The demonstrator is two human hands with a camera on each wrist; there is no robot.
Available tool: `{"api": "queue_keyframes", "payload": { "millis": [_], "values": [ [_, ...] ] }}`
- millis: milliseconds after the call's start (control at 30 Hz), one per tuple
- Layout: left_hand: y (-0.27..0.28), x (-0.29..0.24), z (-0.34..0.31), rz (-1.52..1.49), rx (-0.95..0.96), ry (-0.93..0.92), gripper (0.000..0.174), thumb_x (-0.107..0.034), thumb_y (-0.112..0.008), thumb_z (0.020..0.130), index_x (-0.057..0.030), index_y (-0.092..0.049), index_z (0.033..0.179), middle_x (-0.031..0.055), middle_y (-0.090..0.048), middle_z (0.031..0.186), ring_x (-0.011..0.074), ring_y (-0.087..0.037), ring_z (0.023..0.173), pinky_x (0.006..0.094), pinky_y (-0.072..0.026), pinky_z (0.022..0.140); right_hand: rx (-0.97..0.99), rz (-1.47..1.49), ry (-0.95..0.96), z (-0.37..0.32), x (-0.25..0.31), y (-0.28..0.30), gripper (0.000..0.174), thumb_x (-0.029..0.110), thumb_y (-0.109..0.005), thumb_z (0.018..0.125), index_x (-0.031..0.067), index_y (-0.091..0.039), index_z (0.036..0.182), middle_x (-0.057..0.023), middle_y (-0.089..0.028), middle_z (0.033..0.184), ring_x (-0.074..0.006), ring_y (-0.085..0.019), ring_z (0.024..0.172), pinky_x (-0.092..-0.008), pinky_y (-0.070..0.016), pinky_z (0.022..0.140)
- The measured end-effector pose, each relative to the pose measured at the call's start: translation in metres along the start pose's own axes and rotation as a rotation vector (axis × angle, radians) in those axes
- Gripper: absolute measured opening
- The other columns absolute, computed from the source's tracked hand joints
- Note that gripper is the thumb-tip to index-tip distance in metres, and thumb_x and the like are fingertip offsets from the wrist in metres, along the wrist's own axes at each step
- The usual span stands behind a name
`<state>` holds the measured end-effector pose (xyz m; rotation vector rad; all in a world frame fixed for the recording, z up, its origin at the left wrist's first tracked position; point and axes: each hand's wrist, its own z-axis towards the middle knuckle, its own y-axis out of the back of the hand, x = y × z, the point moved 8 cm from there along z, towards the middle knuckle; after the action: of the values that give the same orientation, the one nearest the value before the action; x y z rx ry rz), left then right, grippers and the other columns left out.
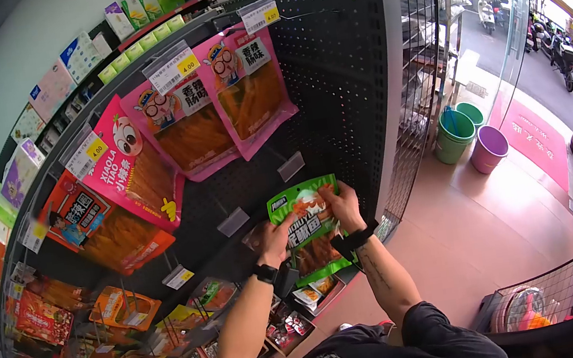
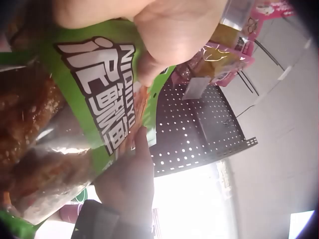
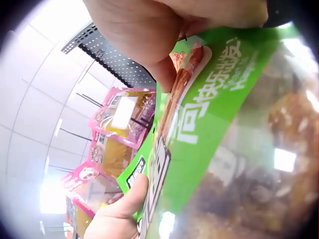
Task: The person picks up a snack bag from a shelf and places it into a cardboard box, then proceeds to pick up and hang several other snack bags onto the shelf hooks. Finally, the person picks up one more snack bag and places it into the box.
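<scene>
A green snack bag point(image 1: 312, 230) with a clear window showing brown food hangs upright between both hands in the head view. The left hand point(image 1: 273, 243) grips its left edge, thumb on the front. On the upper right edge, the right hand point(image 1: 343, 207) pinches the bag. In the left wrist view the green bag point(image 2: 84, 99) fills the left side, with the left hand point(image 2: 174, 30) at its top and the right hand point(image 2: 132, 179) below. The right wrist view shows the bag point(image 3: 224, 99), the right hand point(image 3: 144, 30) above and the left hand point(image 3: 117, 214) lower down.
Pink bags point(image 1: 248, 85) and an orange bag point(image 1: 106, 226) hang from the black perforated rack point(image 1: 327, 49). Empty price-tag holders point(image 1: 232, 222) stick out near the hands. Boxes of packets point(image 1: 289, 329) sit below; buckets point(image 1: 489, 149) stand on the floor by the glass door.
</scene>
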<state>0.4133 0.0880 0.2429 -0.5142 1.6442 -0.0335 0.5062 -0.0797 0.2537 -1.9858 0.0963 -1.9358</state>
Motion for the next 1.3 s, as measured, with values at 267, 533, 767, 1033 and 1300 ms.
{"api": "queue_keyframes", "payload": {
  "millis": [267, 533, 767, 1033, 1300],
  "values": [
    [-0.013, -0.045, 0.024, 0.032, -0.024, -0.186, 0.018, -0.012, -0.061, 0.088, -0.0031, -0.063, 0.104, 0.0030, -0.065, 0.098, 0.0114, -0.062, 0.087, 0.0268, -0.0498, 0.077, -0.036, -0.111, 0.214, 0.047, 0.044, -0.017, 0.018, 0.015, -0.067, 0.082, -0.0007, -0.063, 0.087, -0.0049, -0.065, 0.072, -0.0091, -0.058, 0.061, -0.0243, -0.0451, 0.055],
    [-0.016, -0.045, 0.028, -0.030, -0.070, -0.156, 0.018, -0.012, -0.061, 0.088, -0.0020, -0.063, 0.103, 0.0037, -0.066, 0.094, 0.0110, -0.063, 0.081, 0.0257, -0.0494, 0.071, -0.013, -0.074, 0.162, 0.059, 0.044, -0.023, 0.014, 0.010, -0.066, 0.082, -0.0015, -0.062, 0.089, -0.0045, -0.065, 0.075, -0.0094, -0.059, 0.063, -0.0248, -0.0464, 0.057],
    [-0.008, -0.038, 0.023, -0.004, -0.103, -0.145, 0.020, -0.013, -0.063, 0.086, -0.0039, -0.063, 0.104, 0.0024, -0.065, 0.097, 0.0112, -0.060, 0.087, 0.0270, -0.0466, 0.079, 0.028, -0.069, 0.154, 0.055, 0.040, -0.025, 0.016, 0.011, -0.067, 0.081, -0.0023, -0.063, 0.088, -0.0049, -0.065, 0.074, -0.0096, -0.058, 0.063, -0.0254, -0.0455, 0.058],
    [-0.013, -0.047, 0.023, 0.008, -0.073, -0.177, 0.026, -0.016, -0.062, 0.087, -0.0020, -0.062, 0.109, 0.0038, -0.066, 0.101, 0.0109, -0.061, 0.087, 0.0264, -0.0473, 0.077, 0.060, -0.040, 0.121, 0.060, 0.043, -0.032, 0.014, 0.009, -0.065, 0.083, -0.0027, -0.062, 0.090, -0.0053, -0.064, 0.073, -0.0099, -0.059, 0.059, -0.0241, -0.0458, 0.054],
    [0.029, -0.021, 0.022, 0.370, -0.339, -0.361, 0.037, -0.017, -0.062, 0.089, 0.0005, -0.051, 0.119, 0.0073, -0.061, 0.107, 0.0146, -0.058, 0.097, 0.0281, -0.0451, 0.083, 0.038, -0.080, 0.087, 0.088, 0.038, -0.053, 0.013, 0.011, -0.065, 0.084, -0.0004, -0.064, 0.089, -0.0084, -0.066, 0.075, -0.0097, -0.060, 0.066, -0.0252, -0.0461, 0.057]
  ]
}}
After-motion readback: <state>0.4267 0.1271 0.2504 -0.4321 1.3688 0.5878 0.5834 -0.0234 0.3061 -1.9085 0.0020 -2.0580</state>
